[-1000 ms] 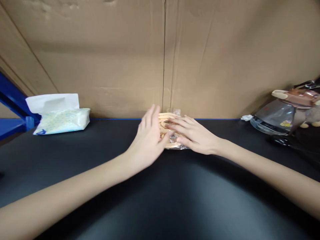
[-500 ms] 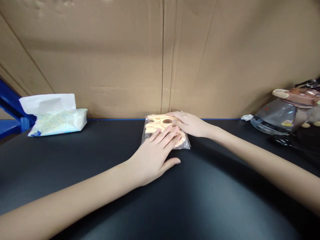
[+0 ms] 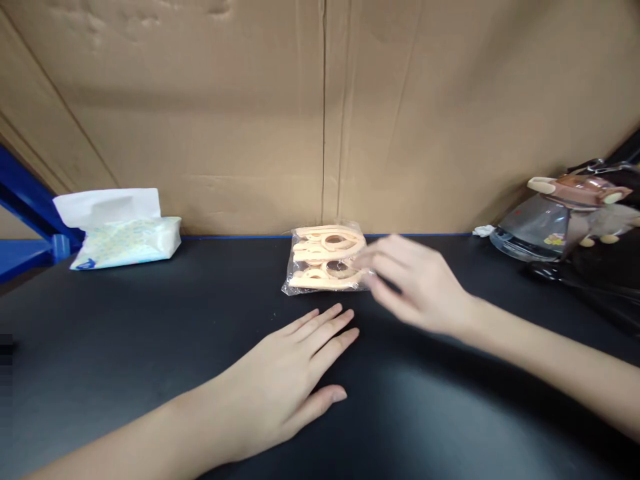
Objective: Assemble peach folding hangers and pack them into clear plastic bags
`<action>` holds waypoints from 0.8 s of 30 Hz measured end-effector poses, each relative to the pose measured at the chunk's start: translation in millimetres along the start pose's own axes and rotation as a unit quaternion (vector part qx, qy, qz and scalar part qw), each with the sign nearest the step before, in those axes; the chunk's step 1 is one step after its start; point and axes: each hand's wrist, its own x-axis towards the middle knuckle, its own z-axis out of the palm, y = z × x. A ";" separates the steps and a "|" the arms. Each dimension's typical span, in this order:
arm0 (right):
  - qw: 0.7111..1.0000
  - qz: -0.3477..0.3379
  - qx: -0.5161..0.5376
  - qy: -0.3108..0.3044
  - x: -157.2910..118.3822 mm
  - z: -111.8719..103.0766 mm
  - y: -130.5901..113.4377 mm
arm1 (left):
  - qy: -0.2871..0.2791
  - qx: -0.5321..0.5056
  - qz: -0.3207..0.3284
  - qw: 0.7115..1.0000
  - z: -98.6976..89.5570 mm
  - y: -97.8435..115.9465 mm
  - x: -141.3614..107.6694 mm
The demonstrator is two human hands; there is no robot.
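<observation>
A clear plastic bag (image 3: 295, 283) lies flat at the back of the black table. Inside it are pale wood-coloured pieces (image 3: 325, 255) with round cut-outs; their exact kind is unclear. My left hand (image 3: 295, 373) is open just in front of the bag, palm down, fingers stretched and apart from it. My right hand (image 3: 420, 283) is at the bag's right edge with its fingers bent. Motion blurs those fingertips, so I cannot tell whether they grip the plastic or only pass over it.
A soft pack of tissues (image 3: 125, 240) sits at the back left near a blue metal frame (image 3: 25, 200). Back right stand a clear bottle with a brown lid (image 3: 535, 227) and a crumpled white tissue (image 3: 483, 231). A cardboard wall (image 3: 240, 120) rises behind the black table (image 3: 150, 320).
My left hand has come off the bag and back toward me. My right hand has drawn from the bag's top to its right edge, fingers now bent. The bag is more exposed.
</observation>
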 end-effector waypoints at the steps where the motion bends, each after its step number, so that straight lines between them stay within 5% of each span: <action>1: 1.000 -0.008 0.006 -0.017 -8.9 1.0 -11.5 | -0.006 -0.005 -0.025 1.000 1.6 1.7 -4.4; 7: 0.991 0.027 0.050 -0.122 -46.0 21.2 -41.2 | -0.006 -0.004 -0.120 0.993 6.4 1.2 -13.7; 17: 0.988 0.038 0.055 -0.141 -45.6 23.0 -36.7 | 0.019 -0.009 -0.105 0.994 7.5 3.0 -15.5; 24: 0.987 0.021 0.082 -0.134 -48.4 26.0 -34.6 | 0.103 0.039 -0.163 0.980 3.3 -4.3 -12.1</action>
